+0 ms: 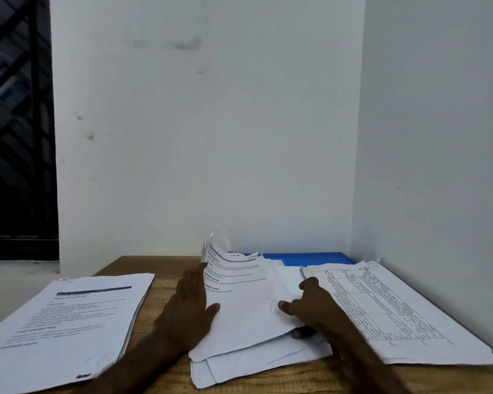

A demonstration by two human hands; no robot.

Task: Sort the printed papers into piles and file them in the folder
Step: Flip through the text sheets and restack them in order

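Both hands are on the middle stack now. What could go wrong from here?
1. The left hand and right hand pinch the top sheets, whose far end curls up; they may crease or slip.
2. The middle pile below is fanned unevenly, close against the right pile; sheets could mix.

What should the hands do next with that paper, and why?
Probably lift the top sheet clear and lay it on the left pile: both the left hand and right hand pinch it, its far edge is raised, and its headed text resembles that pile's.

Folder point(310, 258) behind middle pile point(248, 322) (three piles abreast).
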